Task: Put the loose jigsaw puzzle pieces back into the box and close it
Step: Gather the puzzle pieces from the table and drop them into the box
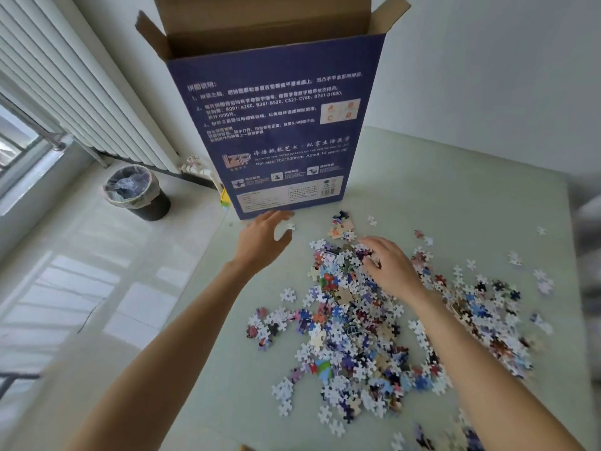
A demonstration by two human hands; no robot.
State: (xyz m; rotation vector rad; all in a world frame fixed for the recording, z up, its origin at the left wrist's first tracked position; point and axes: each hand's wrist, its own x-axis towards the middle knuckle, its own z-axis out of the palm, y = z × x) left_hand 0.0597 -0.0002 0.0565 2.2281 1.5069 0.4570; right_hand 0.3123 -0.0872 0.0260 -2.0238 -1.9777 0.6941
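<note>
Hundreds of loose puzzle pieces (374, 320) lie in a wide heap on the pale green bench (455, 190), thickest in the middle and thinning into scattered singles toward the right edge. The right hand (390, 265) lies palm down on the upper part of the heap, its fingers (369, 243) bent down into the pieces; whether they hold any I cannot tell. The left hand (263, 237) hovers over bare bench just left of the heap, its fingers spread and relaxed, holding nothing, the tips close to the foot of the box. A single white piece (291, 226) lies just beside the thumb.

The blue puzzle box (276, 125) stands upright at the far left corner of the bench, its printed side facing the camera and its brown top flaps (260, 17) open. Beyond the bench, on the tiled floor (81, 271), a dark bin (138, 193) with a plastic liner stands below a white radiator (81, 92) near a window (19, 138).
</note>
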